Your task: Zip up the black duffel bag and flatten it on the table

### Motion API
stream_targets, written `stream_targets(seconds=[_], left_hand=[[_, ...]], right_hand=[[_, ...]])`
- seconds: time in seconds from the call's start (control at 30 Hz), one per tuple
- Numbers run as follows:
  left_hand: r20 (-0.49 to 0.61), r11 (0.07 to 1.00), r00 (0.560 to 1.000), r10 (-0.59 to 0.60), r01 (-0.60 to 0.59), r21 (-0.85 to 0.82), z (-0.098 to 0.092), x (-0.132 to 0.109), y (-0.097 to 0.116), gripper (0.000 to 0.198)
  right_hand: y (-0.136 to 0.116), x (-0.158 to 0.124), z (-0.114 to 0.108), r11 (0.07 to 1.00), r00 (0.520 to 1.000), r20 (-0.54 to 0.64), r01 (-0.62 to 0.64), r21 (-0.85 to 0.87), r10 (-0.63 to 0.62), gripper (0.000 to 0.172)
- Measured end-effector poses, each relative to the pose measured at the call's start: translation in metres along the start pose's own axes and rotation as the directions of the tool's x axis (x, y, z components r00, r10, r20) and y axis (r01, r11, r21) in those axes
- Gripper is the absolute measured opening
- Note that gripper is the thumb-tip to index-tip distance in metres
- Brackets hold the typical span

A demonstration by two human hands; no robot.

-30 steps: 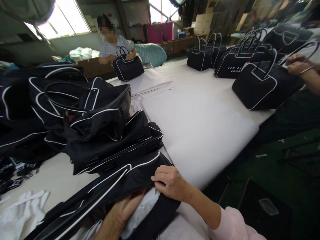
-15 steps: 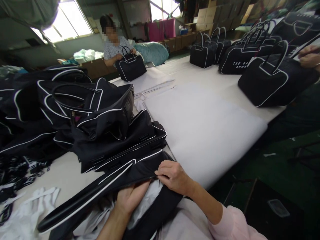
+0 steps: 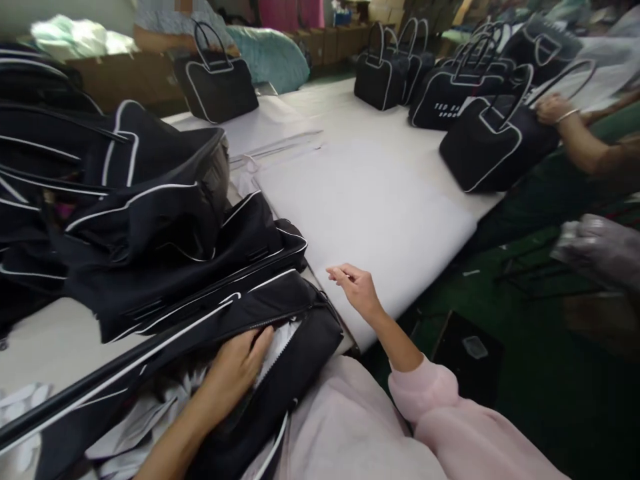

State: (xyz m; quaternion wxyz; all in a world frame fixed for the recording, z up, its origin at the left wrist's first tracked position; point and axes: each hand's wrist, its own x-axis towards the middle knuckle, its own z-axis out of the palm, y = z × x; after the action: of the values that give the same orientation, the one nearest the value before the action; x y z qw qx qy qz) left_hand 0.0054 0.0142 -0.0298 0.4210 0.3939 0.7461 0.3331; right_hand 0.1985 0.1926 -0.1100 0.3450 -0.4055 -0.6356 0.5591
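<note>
The unzipped bag (image 3: 287,373) slants lengthwise, lower left to upper right.

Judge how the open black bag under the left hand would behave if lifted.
The bag would likely flop, as its sides lie slumped. Its mouth could gape, since the zipper is undone. The pale, crumpled material inside may shift.

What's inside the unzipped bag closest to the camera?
Crumpled pale grey material shows in the open bag, with the left hand at the opening. The hand covers part of it; the bottom is hidden, and I can't tell lining from stuffing.
</note>
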Motion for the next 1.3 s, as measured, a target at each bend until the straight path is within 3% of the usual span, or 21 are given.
stream_targets(seconds=[0.07, 0.13, 0.23, 0.33, 0.43, 0.5, 0.6, 0.73, 0.83, 0.93, 1.0, 1.1, 1.17, 1.3], left_hand=[[0.098, 0.959, 0.988, 0.121, -0.142, 0.245, 0.002, 0.000, 0.008, 0.040], [0.184, 0.952, 0.980, 0.074, -0.124, 0.278, 0.004, 0.005, 0.014, 0.049], [0.287, 0.972, 0.957, -0.039, -0.030, 0.231, 0.003, 0.015, 0.015, 0.058], [0.308, 0.996, 0.951, -0.033, 0.005, 0.091, 0.003, 0.022, 0.010, 0.053], [0.296, 0.993, 0.949, -0.110, 0.114, 0.003, 0.007, 0.024, 0.009, 0.054], [0.332, 0.993, 0.938, -0.098, 0.113, -0.026, 0.009, 0.023, 0.014, 0.056], [0.397, 1.000, 0.918, -0.025, 0.024, 0.008, 0.011, 0.016, 0.028, 0.062], [0.450, 0.946, 0.892, 0.050, -0.186, 0.264, 0.022, 0.006, 0.041, 0.080], [0.464, 0.870, 0.883, 0.074, -0.285, 0.403, 0.039, 0.007, 0.046, 0.050], [0.480, 0.865, 0.877, -0.004, -0.237, 0.442, 0.050, 0.014, 0.049, 0.019], [0.497, 0.908, 0.867, -0.032, -0.183, 0.378, 0.049, 0.019, 0.050, 0.017], [0.565, 0.978, 0.801, -0.198, 0.119, 0.174, 0.041, 0.025, 0.047, 0.031], [0.613, 0.943, 0.741, -0.275, 0.333, 0.020, 0.034, 0.030, 0.042, 0.039], [0.610, 0.829, 0.742, -0.278, 0.507, -0.238, 0.022, 0.041, 0.038, 0.037]], right_hand=[[0.014, -0.007, 0.006, 0.998, 0.998, 0.002, -0.060, 0.026, 0.060, 0.036], [0.027, -0.020, 0.018, 0.981, 0.989, -0.020, -0.144, 0.133, 0.148, 0.039], [0.042, -0.038, 0.035, 0.850, 0.940, -0.053, -0.279, 0.447, 0.337, 0.042], [0.051, -0.045, 0.039, 0.692, 0.900, -0.021, -0.320, 0.647, 0.435, 0.041], [0.054, -0.042, 0.037, 0.704, 0.903, -0.010, -0.328, 0.630, 0.430, 0.039], [0.053, -0.036, 0.037, 0.737, 0.910, -0.006, -0.333, 0.589, 0.415, 0.038], [0.049, -0.031, 0.038, 0.796, 0.927, 0.042, -0.343, 0.498, 0.373, 0.040], [0.042, -0.032, 0.040, 0.869, 0.944, 0.102, -0.328, 0.371, 0.313, 0.044], [0.043, -0.033, 0.044, 0.862, 0.931, 0.083, -0.362, 0.355, 0.357, 0.043], [0.045, -0.032, 0.048, 0.851, 0.922, 0.043, -0.372, 0.370, 0.384, 0.041], [0.045, -0.031, 0.050, 0.848, 0.924, 0.026, -0.362, 0.387, 0.383, 0.039], [0.046, -0.029, 0.050, 0.827, 0.925, 0.022, -0.351, 0.440, 0.380, 0.037], [0.048, -0.029, 0.046, 0.784, 0.923, 0.046, -0.350, 0.514, 0.381, 0.035], [0.058, -0.040, 0.024, 0.727, 0.925, 0.182, -0.374, 0.576, 0.332, 0.035]])
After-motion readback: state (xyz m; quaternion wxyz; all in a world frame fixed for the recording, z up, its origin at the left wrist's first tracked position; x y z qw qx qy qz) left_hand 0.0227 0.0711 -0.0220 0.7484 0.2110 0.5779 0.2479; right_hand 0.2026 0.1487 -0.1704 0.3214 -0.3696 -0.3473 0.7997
